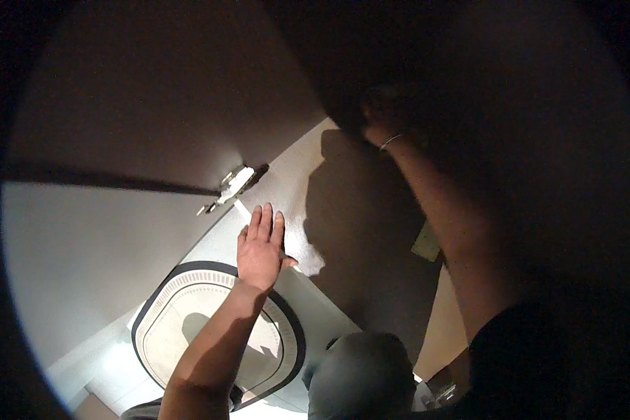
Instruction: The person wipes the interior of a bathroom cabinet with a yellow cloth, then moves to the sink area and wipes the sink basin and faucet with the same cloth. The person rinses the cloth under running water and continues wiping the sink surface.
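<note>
My left hand is stretched out with its fingers spread and nothing seen in it, above the floor near an open door. A metal door handle sits on the door edge just beyond its fingertips. Below it lies an oval bath mat, cream with a dark border. My right hand reaches into deep shadow at the upper right, a thin bracelet at its wrist; its fingers and whatever they may touch are too dark to make out.
A door stands along the left. A door frame or wall fills the dark right side. Below the right forearm is a pale rectangular thing. A threshold strip crosses the floor, and my dark-clothed knee is at the bottom.
</note>
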The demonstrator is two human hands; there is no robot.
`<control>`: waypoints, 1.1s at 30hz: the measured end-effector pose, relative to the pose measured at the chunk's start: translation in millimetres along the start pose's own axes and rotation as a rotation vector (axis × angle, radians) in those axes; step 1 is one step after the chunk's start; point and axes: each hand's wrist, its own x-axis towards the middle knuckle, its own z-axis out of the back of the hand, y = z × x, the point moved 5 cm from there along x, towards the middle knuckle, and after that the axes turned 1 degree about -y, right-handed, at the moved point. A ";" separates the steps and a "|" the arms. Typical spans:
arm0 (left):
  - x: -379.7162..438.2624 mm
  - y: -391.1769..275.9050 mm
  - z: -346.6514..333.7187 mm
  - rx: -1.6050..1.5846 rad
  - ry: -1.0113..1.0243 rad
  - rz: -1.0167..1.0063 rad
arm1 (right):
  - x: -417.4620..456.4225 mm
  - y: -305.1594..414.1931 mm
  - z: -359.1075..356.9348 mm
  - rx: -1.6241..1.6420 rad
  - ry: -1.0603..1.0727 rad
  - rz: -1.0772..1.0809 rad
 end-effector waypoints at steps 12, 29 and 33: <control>-65.8 -2.9 20.6 -0.122 -0.165 0.171 | -129.1 215.0 -45.6 0.209 -0.108 0.325; -154.6 81.2 22.9 -0.597 -0.158 0.181 | -123.5 99.9 -41.4 -0.045 -0.338 -0.024; -146.1 84.3 29.1 -0.596 -0.173 0.145 | -94.6 215.2 -61.6 -0.049 -0.214 -0.050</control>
